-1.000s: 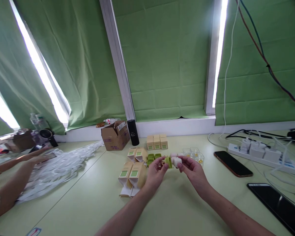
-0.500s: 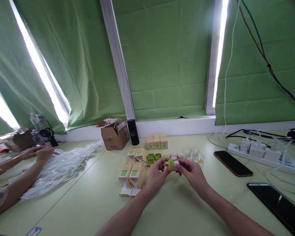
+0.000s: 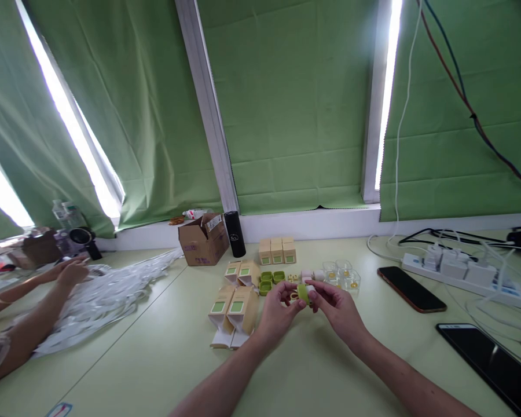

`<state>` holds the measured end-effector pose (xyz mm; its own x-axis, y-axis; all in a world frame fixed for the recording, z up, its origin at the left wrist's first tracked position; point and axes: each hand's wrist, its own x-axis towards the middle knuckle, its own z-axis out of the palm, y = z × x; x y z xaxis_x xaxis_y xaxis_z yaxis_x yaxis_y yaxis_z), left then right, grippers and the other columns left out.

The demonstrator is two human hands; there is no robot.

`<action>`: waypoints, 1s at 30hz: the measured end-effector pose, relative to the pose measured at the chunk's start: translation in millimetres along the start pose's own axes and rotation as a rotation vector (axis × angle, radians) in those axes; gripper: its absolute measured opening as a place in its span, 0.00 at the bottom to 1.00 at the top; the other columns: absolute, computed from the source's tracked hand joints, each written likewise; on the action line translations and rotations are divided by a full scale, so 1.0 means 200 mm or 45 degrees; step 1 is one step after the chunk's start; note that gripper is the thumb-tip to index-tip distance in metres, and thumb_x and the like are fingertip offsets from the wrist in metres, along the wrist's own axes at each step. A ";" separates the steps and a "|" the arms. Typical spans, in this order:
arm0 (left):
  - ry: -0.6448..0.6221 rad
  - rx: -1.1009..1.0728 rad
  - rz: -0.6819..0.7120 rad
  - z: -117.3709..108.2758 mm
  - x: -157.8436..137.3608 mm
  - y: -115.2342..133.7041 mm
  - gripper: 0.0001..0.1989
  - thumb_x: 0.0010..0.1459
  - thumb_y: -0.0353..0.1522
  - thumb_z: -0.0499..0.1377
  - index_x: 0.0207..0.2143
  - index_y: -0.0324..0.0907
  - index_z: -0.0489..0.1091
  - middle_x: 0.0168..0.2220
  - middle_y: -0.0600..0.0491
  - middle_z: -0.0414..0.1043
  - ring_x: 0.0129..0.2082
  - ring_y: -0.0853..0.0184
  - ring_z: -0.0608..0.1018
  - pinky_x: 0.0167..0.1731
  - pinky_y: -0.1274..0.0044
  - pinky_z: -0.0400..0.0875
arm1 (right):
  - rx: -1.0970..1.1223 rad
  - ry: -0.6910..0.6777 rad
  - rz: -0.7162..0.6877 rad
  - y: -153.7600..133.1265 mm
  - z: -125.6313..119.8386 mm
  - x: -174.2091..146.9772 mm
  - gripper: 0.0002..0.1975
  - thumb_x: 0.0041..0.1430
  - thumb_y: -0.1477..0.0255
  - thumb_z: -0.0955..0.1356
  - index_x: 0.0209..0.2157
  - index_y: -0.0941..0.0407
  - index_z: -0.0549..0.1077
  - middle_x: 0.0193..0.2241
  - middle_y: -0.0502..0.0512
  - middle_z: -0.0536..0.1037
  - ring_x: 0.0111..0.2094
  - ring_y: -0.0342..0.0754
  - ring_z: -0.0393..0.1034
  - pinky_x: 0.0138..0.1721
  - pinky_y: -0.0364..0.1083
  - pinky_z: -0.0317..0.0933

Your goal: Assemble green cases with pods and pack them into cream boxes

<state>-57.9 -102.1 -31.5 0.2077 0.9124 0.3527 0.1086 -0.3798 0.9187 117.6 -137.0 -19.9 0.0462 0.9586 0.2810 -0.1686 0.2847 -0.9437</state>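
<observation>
In the head view, over the table (image 3: 312, 370) and midway between the two hands, a light-green plastic piece with rounded sides (image 3: 303, 293) meets a small white plastic piece (image 3: 311, 289). The two parts appear brought together, though the fingers hide whether they are fully seated. Beyond the left hand (image 3: 278, 304), several square olive-green plastic cups (image 3: 265, 286) lie apart from the held pair, so those seem unhandled as yet; small yellow pieces (image 3: 292, 278) and short pale-pink cylinders (image 3: 318, 275) sit just beyond the fingertips. Past the right hand (image 3: 337, 304) stands a cluster of clear plastic cups with yellow centres (image 3: 342, 270). Left of the left hand, two beige cardboard boxes with green squares (image 3: 243, 308) lie with white flaps unfolded, which suggests that they are unfinished.

The left hand pinches the light-green piece between thumb and fingers; the right hand grips the white piece the same way. Both wrists angle inward, forearms spread toward the near edge, fingertips almost meeting. A yellowish loop (image 3: 294, 296) shows beside the left fingers; whether it is attached, I cannot tell.
</observation>
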 end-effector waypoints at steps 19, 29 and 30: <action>0.143 0.175 0.096 0.01 -0.02 0.03 0.26 0.49 0.52 0.70 0.36 0.39 0.76 0.38 0.46 0.77 0.36 0.61 0.77 0.36 0.73 0.72 | 0.012 -0.003 0.001 0.03 0.01 0.00 0.30 0.46 0.46 0.77 0.41 0.56 0.80 0.26 0.54 0.80 0.24 0.48 0.72 0.30 0.49 0.70; 0.098 0.107 0.204 0.07 -0.09 0.11 0.20 0.59 0.34 0.66 0.54 0.48 0.73 0.58 0.45 0.70 0.51 0.59 0.77 0.40 0.73 0.81 | 0.075 0.046 -0.035 0.04 0.01 0.00 0.26 0.51 0.50 0.77 0.42 0.56 0.77 0.31 0.54 0.81 0.28 0.49 0.74 0.32 0.49 0.72; 0.084 0.123 0.225 0.07 -0.09 0.11 0.22 0.58 0.33 0.67 0.55 0.48 0.73 0.58 0.45 0.70 0.51 0.58 0.77 0.41 0.72 0.81 | 0.084 0.058 -0.024 0.04 0.01 0.00 0.26 0.50 0.50 0.77 0.41 0.56 0.77 0.32 0.55 0.81 0.29 0.50 0.75 0.33 0.50 0.73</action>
<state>-44.9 -129.7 -20.2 0.1678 0.8371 0.5207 0.1695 -0.5448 0.8212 113.2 -134.8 -27.8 0.0947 0.9527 0.2888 -0.2317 0.3032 -0.9243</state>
